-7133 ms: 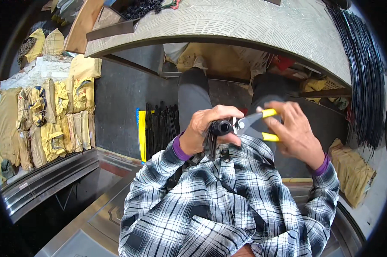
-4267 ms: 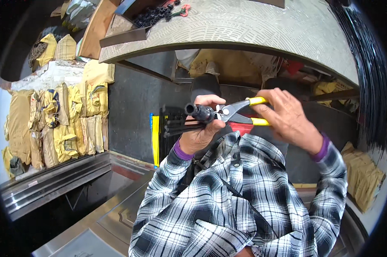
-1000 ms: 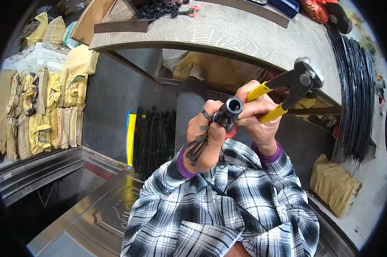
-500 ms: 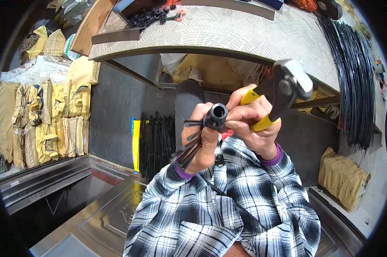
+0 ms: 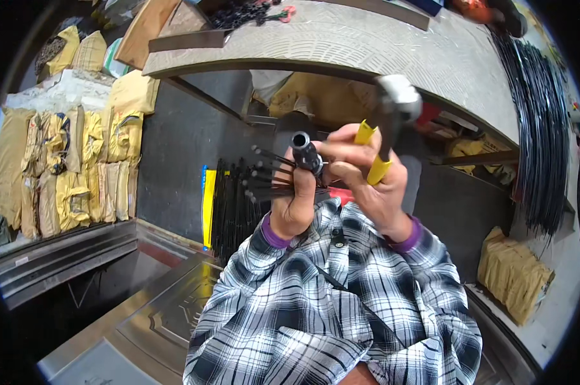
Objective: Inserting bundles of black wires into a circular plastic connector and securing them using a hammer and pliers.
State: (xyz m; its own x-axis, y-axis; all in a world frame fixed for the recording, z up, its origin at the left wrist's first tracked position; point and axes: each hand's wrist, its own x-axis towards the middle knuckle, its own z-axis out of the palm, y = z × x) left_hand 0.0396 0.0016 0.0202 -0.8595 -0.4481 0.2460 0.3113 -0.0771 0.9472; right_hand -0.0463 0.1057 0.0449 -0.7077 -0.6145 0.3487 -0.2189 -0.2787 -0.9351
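Note:
My left hand (image 5: 294,205) is closed around a short black tube (image 5: 301,140), whose open round end faces up. Several thin black rods (image 5: 264,174) fan out to the left from the tube and this hand. Pliers (image 5: 390,122) with yellow handles rest in my right hand (image 5: 381,196), their shiny head pointing up and blurred by motion. The thumb and forefinger of the right hand pinch close to the tube's right side, by a small shiny bit too blurred to name.
Across the top runs a pale-topped bench (image 5: 341,42). Long black rods (image 5: 538,122) hang over its right end. A bundle of black rods (image 5: 235,212) stands left of my legs. Wrapped packages (image 5: 72,170) are stacked at left; another parcel (image 5: 514,276) sits at lower right.
The tube has moved up and left and tilted, with its rods spread more to the left. My right hand and the pliers have shifted left. The head view has shifted slightly.

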